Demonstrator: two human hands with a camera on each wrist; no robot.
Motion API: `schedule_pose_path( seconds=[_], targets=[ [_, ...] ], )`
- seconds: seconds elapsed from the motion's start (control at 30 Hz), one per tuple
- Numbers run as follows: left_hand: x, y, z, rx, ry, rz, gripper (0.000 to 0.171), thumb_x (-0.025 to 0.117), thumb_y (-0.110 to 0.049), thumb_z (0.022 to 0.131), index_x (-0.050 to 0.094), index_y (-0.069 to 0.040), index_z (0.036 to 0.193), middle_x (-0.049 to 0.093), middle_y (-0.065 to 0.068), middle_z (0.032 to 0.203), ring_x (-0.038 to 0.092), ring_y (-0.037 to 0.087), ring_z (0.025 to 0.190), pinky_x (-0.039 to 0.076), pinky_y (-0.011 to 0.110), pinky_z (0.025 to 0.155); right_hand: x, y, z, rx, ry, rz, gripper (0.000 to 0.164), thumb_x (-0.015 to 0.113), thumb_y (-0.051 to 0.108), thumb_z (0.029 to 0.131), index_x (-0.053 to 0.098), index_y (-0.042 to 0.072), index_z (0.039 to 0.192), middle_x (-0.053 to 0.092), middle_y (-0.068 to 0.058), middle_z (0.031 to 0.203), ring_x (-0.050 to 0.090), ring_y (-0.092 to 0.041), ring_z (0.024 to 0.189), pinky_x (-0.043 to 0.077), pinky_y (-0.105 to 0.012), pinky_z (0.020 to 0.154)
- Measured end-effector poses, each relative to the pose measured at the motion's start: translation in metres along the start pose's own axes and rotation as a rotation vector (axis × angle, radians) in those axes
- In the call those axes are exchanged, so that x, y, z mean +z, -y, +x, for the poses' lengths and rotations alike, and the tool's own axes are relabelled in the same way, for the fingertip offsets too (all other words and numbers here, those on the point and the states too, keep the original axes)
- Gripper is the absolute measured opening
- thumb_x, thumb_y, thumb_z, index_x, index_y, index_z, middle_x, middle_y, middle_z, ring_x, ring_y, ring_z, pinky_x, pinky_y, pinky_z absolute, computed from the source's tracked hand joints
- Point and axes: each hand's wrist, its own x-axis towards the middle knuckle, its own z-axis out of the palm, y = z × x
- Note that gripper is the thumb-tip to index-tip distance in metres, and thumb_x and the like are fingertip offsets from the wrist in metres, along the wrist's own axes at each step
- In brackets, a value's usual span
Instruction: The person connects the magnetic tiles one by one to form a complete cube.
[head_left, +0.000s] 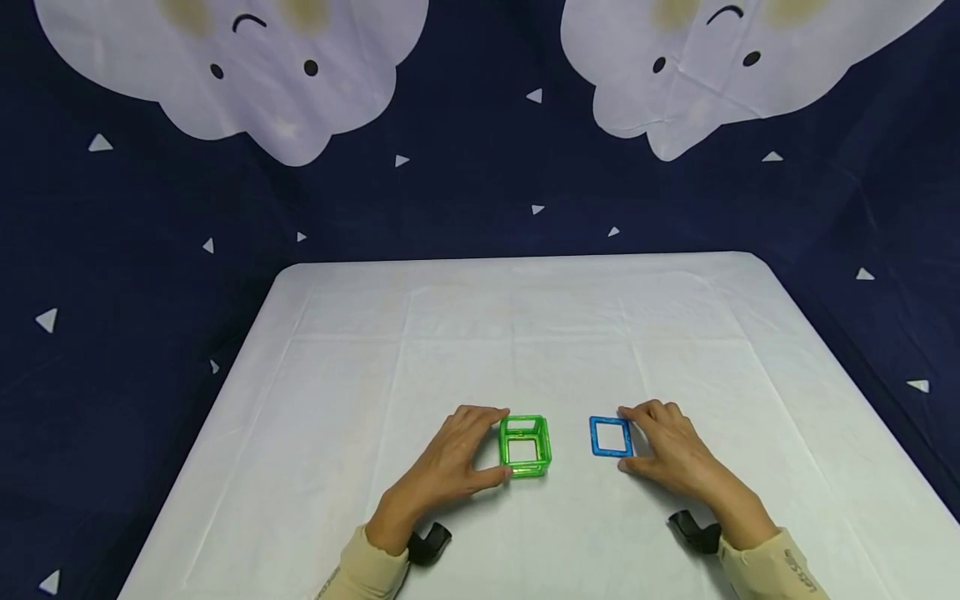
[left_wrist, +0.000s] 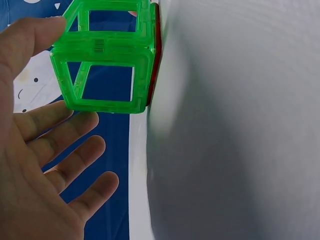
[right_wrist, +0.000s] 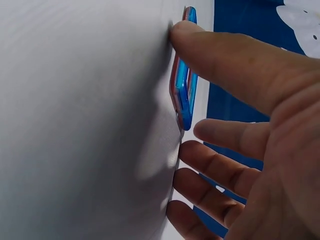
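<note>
Sleeves: two beige cuffs (head_left: 367, 567) at the near edge of the table (head_left: 375, 350), a dark strap under each wrist.
Left hand: the left hand (head_left: 457, 458) sits just left of the green cube (head_left: 526, 447) — thumb and a fingertip touch its left side, and the other fingers (left_wrist: 75, 160) are spread loose and straight, wrapped round nothing.
Green cube: an open frame of see-through green squares, standing on the table near its front edge, about midway across; a red edge shows under it in the left wrist view.
Right hand: the right hand (head_left: 663, 454) is just right of the blue square (head_left: 611, 437), fingers relaxed — the thumb (right_wrist: 225, 55) presses at its edge, the fingertips rest on the cloth beside it.
Blue square: flat on the table, right of the green cube, a clear gap between them.
Backdrop: dark blue cloth (head_left: 480, 183) beyond the table, white clouds and small triangles.
</note>
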Motion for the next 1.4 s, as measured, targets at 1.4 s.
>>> schedule_pose_path(
  seconds=[1.4],
  targets=[
    [0.0022, 0.0028, -0.0044, 0.026, -0.064, -0.002, 0.071, 0.072, -0.047, 0.075, 0.049, -0.016, 0.135, 0.060, -0.005, 0.123, 0.050, 0.013, 0.115, 0.042, 0.034, 0.095, -0.0034, -0.0031, 0.0023, -0.092, -0.103, 0.028, 0.051, 0.082, 0.033, 0.069, 0.064, 0.009, 0.110, 0.060, 0.000, 0.102, 0.048, -0.015, 0.095, 0.043, -0.037, 0.078]
  ],
)
